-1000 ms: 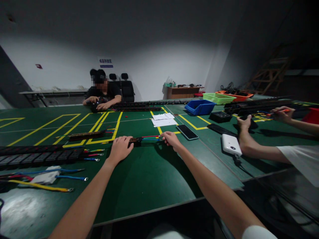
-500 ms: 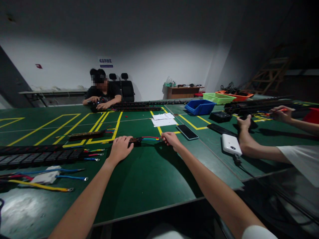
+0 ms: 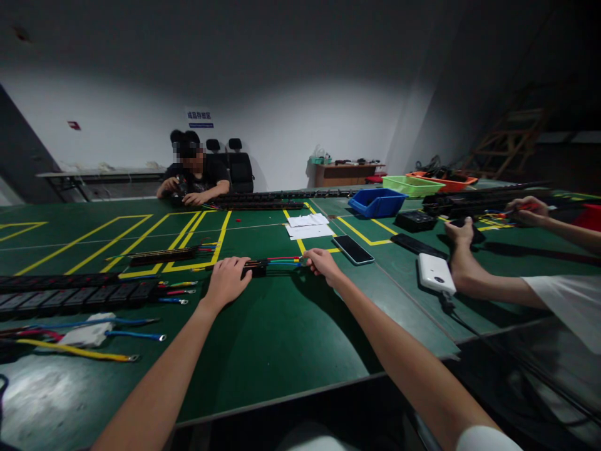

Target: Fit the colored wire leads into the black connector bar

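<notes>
My left hand (image 3: 228,282) lies over a slim black strip (image 3: 256,268), its fingers curled across the top and pressing it to the green table. From the strip's right end run red, yellow and blue wires (image 3: 283,259). My right hand (image 3: 322,263) pinches these wires at their tips, thumb against fingers; the lugs there are mostly hidden. Left of my left hand rests a similar black strip (image 3: 164,255) with coloured wire ends. A phone (image 3: 353,249) lies just right of my right hand.
Black socket strips (image 3: 79,297) with lugged cables and a white block (image 3: 89,330) lie at left. Papers (image 3: 310,227), a blue bin (image 3: 377,202) and a white power bank (image 3: 436,274) are beyond or right. A co-worker's hands (image 3: 462,232) work at right; another person (image 3: 195,169) sits opposite.
My hands stay almost still on the strip and wires. The person opposite has raised one hand with a dark tool. The right co-worker's far hand has shifted slightly left.
</notes>
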`<state>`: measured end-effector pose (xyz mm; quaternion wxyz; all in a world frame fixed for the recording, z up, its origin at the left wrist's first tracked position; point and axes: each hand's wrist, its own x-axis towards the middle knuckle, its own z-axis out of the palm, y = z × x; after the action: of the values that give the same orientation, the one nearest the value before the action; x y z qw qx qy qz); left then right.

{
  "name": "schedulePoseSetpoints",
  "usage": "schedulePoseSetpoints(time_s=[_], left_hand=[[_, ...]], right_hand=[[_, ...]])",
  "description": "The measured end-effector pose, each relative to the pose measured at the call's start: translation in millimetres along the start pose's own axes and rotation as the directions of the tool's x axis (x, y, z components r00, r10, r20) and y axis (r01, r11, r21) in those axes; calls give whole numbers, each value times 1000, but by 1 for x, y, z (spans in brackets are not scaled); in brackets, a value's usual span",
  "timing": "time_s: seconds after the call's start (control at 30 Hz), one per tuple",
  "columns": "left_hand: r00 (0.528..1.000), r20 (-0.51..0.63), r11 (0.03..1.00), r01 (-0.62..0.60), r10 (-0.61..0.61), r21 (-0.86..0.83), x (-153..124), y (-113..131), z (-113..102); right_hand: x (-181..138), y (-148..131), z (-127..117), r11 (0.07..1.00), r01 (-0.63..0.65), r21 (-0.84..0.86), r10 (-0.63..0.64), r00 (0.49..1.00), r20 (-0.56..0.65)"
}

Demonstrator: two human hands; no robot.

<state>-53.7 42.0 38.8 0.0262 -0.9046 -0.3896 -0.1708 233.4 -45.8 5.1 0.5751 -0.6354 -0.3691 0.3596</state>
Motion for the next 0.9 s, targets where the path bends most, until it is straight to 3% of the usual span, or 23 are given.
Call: schedulePoseSetpoints(time_s=[0.33, 0.9], left_hand=[[1000, -9, 1000, -5, 5, -17, 0, -3, 3], [1000, 5, 1000, -7, 7, 1, 0, -1, 0]], right_hand=[[-3, -4, 0, 1000, -3, -17, 3, 1000, 6], [5, 10, 3, 969, 244, -25, -243, 969, 39]])
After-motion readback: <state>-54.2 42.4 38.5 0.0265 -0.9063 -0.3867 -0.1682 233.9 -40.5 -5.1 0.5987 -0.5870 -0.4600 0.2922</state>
